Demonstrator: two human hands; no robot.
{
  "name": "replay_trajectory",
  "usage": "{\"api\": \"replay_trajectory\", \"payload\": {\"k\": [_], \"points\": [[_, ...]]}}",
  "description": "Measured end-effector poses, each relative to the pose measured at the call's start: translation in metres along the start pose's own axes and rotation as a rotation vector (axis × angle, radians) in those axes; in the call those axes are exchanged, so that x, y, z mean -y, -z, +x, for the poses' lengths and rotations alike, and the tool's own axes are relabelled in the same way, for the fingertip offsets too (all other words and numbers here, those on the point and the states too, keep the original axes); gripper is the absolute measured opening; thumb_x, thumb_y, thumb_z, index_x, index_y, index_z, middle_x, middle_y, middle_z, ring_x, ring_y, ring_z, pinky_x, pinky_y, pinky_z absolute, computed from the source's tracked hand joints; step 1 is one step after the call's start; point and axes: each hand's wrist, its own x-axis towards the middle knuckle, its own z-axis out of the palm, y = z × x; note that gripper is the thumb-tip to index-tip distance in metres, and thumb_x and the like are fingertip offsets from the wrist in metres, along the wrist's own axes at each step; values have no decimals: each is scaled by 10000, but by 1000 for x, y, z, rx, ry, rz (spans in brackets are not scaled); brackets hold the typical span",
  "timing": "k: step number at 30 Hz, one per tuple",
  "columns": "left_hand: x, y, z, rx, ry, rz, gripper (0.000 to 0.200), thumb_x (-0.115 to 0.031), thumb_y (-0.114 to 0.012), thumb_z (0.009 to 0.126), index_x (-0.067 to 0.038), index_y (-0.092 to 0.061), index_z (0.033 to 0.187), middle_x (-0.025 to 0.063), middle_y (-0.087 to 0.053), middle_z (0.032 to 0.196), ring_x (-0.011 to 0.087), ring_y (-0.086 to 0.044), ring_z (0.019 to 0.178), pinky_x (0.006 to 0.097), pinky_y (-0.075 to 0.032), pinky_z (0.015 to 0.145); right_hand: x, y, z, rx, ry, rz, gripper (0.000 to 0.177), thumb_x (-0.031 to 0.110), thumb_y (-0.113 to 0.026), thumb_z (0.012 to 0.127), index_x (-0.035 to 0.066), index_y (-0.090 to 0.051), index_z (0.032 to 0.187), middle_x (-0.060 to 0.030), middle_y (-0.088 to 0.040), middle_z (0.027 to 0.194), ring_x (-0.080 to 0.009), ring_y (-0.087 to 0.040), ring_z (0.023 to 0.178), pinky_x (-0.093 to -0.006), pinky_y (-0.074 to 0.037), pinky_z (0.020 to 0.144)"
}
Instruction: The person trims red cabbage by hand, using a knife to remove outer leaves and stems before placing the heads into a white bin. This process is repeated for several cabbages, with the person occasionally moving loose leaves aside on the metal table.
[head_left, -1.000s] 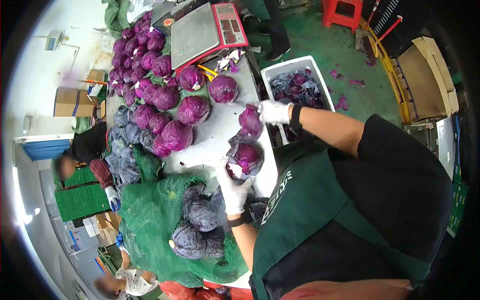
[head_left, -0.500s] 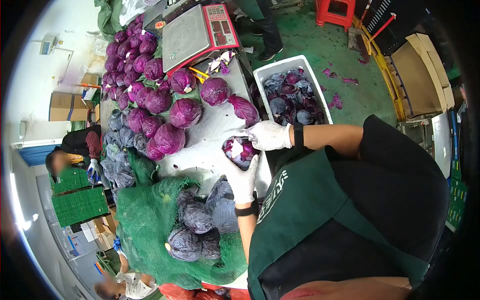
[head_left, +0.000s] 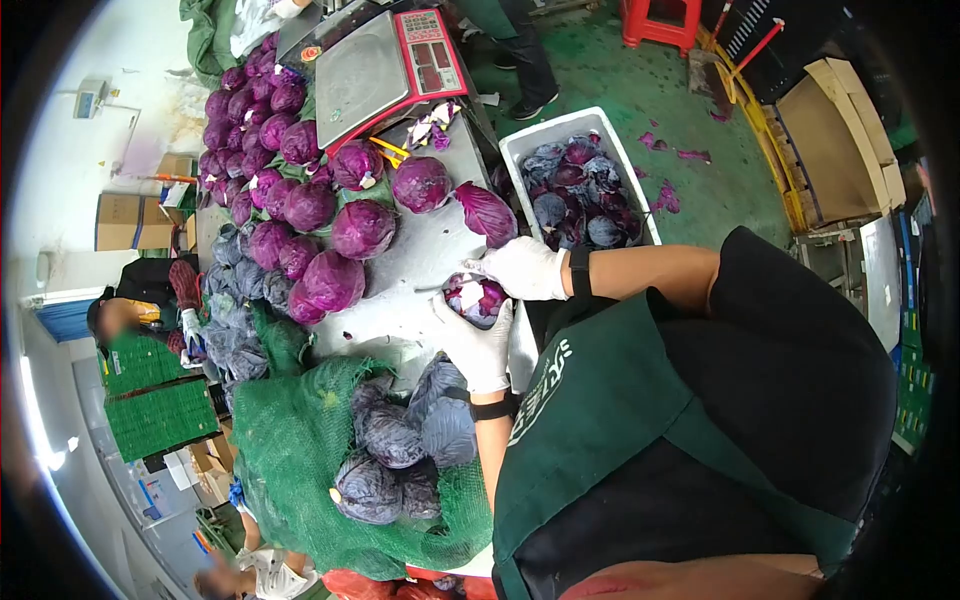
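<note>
At the far left, a person in dark clothing (head_left: pixel 150 290) is seen above stacked green crates (head_left: pixel 160 415), and another person (head_left: pixel 270 575) is partly seen at the lower left. Along the near part of the counter (head_left: pixel 385 325), dark-leaved cabbages (head_left: pixel 235 345) are heaped, with a green net (head_left: pixel 290 450) spread beside them, on which more dark cabbages (head_left: pixel 392 437) are laid. Above these, glossy purple cabbages (head_left: pixel 309 205) are piled, and the red-framed scale (head_left: pixel 360 75) is set next to the pile. Between the scale and a round purple cabbage (head_left: pixel 421 184), a yellow-handled item (head_left: pixel 390 150) is placed near some pale and purple scraps (head_left: pixel 433 127).

Over the counter, the small cabbage (head_left: pixel 480 302), pale and purple on its upper side, is cradled by the left hand (head_left: pixel 478 350), its white-gloved fingers and thumb being wrapped around it from below. A loose purple leaf (head_left: pixel 487 213) is left lying on the counter just above. The small cabbage is met at its upper edge by the right hand (head_left: pixel 527 268), also white-gloved, with the fingers curled; whether anything is gripped in them cannot be told. Farther right, the white box (head_left: pixel 648 205) is filled with dark leaves, purple scraps (head_left: pixel 668 197) are scattered on the green floor (head_left: pixel 735 190), and a cardboard box (head_left: pixel 840 150) is seen near the edge
</note>
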Motion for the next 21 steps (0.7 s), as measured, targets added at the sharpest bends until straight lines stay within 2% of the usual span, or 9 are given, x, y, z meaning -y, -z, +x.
{"api": "replay_trajectory", "payload": {"k": [1,6,8,10,13,14,18,20,21], "points": [[2,0,-2,-16,-23,2,1017,-325,-902,614,42,-349,1385,281,-461,1289,433,-461,1215,482,-373,1053,-11,-9,1,-200,59,117,332,105,-486,877,111,-642,1170,-173,-674,817,-358,-682,757,-453,-540,650],[10,10,-24,-2,-85,-131,1020,-196,-923,563,20,-361,1387,237,-435,1344,379,-423,1276,462,-311,1115,-78,18,28,-58,-178,78,248,189,-576,817,105,-694,1018,-197,-688,850,-389,-670,813,-453,-531,718],[16,12,-24,-11,-64,-215,1003,-178,-922,571,21,-369,1383,220,-449,1331,360,-432,1271,446,-318,1112,-77,1,22,-405,77,245,400,374,-547,920,100,-640,1196,-216,-671,843,-378,-664,797,-438,-526,720],[23,11,-24,42,56,-277,1028,-182,-914,574,17,-350,1410,250,-415,1390,382,-405,1316,456,-296,1131,-16,47,2,-17,-52,306,556,475,-609,877,77,-597,1265,-194,-674,817,-364,-665,773,-421,-539,717],[17,16,-17,89,9,-256,1026,-176,-918,570,6,-358,1410,232,-428,1379,373,-422,1294,454,-305,1124,3,14,0,-18,29,207,543,529,-591,860,107,-617,1201,-198,-660,774,-386,-662,743,-451,-525,668],[18,17,-16,90,-18,-237,1027,-172,-921,564,1,-363,1408,222,-434,1373,367,-431,1283,453,-311,1120,4,19,-1,1,-21,340,426,462,-597,878,72,-658,1039,-214,-652,767,-382,-663,744,-450,-524,669],[34,15,-27,113,39,-334,1010,-116,-914,560,-23,-363,1402,202,-439,1365,344,-448,1269,442,-334,1110,-54,-24,22,-227,-115,747,264,280,-630,859,46,-673,972,-215,-669,836,-368,-668,819,-443,-504,733],[40,17,-29,173,51,-559,1017,-1,-894,578,3,-308,1408,196,-456,1338,288,-482,1237,416,-381,1099,-63,-9,15,-104,-368,490,270,274,-643,852,30,-669,965,-219,-669,870,-357,-671,854,-439,-502,739],[42,19,-30,191,38,-486,1039,42,-882,582,-3,-276,1425,194,-448,1355,281,-488,1240,408,-406,1086,-70,-13,12,-176,-296,451,266,277,-649,852,31,-667,953,-219,-667,873,-355,-669,863,-435,-504,739]]}}
